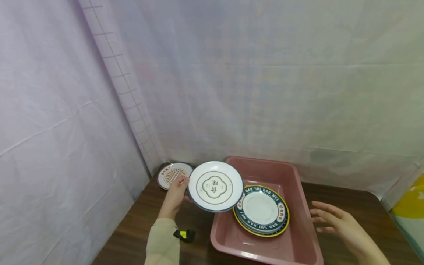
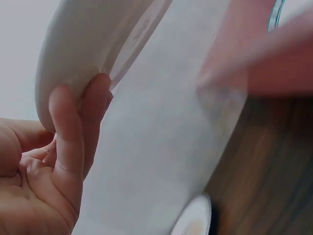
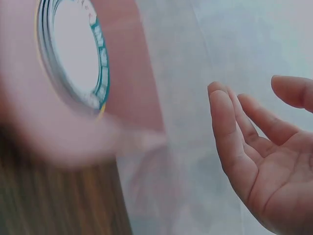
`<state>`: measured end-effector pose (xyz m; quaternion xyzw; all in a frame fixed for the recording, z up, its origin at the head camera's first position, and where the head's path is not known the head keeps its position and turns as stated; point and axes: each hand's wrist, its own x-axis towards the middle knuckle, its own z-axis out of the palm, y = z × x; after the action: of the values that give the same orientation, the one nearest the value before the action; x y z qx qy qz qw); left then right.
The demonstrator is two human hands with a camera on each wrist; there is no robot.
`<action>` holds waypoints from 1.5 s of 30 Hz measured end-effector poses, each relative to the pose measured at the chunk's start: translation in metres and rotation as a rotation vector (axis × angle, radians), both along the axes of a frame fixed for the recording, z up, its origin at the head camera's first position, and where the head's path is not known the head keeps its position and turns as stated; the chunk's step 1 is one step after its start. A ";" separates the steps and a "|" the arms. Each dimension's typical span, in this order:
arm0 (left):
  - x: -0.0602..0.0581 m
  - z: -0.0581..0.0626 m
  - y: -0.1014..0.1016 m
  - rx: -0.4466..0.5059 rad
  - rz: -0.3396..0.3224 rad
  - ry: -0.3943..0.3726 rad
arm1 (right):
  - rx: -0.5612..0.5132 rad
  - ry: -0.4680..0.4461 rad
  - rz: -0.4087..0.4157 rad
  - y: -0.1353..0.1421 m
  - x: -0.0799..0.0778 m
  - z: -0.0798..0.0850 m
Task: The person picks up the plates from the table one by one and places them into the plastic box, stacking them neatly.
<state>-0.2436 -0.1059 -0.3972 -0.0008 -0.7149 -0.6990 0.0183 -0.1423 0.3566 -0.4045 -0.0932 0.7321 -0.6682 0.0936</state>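
My left hand (image 1: 177, 195) grips the left rim of a white plate (image 1: 215, 186) with a dark edge and a printed emblem in its middle. In the left wrist view its fingers (image 2: 68, 129) press the plate's underside (image 2: 83, 54). The plate is held up at the left side of a pink plastic basin (image 1: 299, 206). Inside the basin lies a stack of plates (image 1: 261, 208), the top one with a dark green lettered band, a yellow rim showing beneath. To the right of the basin, my right hand (image 1: 334, 221) hovers with loosely extended fingers, holding nothing.
Another white plate (image 1: 173, 175) with an orange sunburst print lies at the table's back left corner. The brown wooden table (image 1: 132, 224) meets pale cloth curtains (image 1: 265, 92) behind and at left. A yellow object (image 1: 410, 198) stands at the far right edge.
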 end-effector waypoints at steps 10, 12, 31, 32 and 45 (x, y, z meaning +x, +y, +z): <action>-0.009 0.003 0.075 0.091 -0.183 -0.018 | 0.098 -0.086 -0.167 -0.065 -0.039 0.020; -0.009 0.003 0.083 0.097 -0.199 -0.030 | 0.104 -0.093 -0.170 -0.072 -0.044 0.020; -0.012 -0.019 0.118 0.036 -0.193 -0.091 | 0.029 -0.126 -0.318 -0.080 -0.063 -0.007; -0.013 -0.022 0.119 0.018 -0.182 -0.091 | 0.041 -0.131 -0.332 -0.080 -0.065 -0.010; -0.027 -0.053 0.137 -0.233 -0.173 -0.069 | 0.278 -0.144 -0.336 -0.075 -0.079 -0.033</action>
<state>-0.2704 0.0310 -0.4501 -0.0404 -0.7887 -0.6098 -0.0665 -0.2217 0.2814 -0.4375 0.0917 0.8137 -0.5722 0.0451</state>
